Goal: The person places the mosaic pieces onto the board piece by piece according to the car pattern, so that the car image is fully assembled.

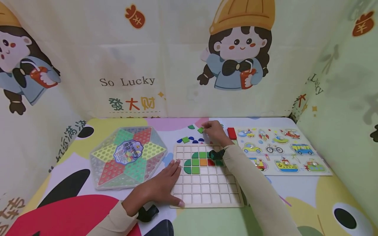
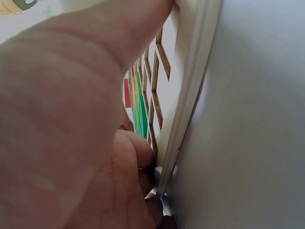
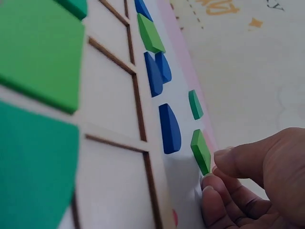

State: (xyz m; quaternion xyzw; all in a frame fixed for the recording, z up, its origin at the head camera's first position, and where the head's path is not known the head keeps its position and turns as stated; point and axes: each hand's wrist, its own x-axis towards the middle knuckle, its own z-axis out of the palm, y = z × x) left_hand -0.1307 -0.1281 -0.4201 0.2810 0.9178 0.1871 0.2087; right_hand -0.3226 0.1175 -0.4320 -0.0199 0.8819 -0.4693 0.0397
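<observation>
My right hand (image 1: 215,130) reaches past the far edge of a wooden grid board (image 1: 203,189). Its thumb and fingertips pinch the corner of a light green square tile (image 3: 201,151). My left hand (image 1: 160,183) rests along the board's left side, fingers extended, with the thumb over the near left corner. On the grid lie light green squares (image 1: 195,170), dark green rounded pieces (image 1: 187,163), an orange square (image 1: 203,162) and a red piece (image 1: 210,162), which the right wrist strap partly covers.
Loose blue pieces (image 3: 170,129), another light green square (image 1: 185,140) and a dark green rounded piece (image 1: 191,127) lie beyond the board. A hexagonal checkers box (image 1: 100,154) stands left. A vehicle picture board (image 1: 283,154) lies right, with a red block (image 1: 231,133) at its corner.
</observation>
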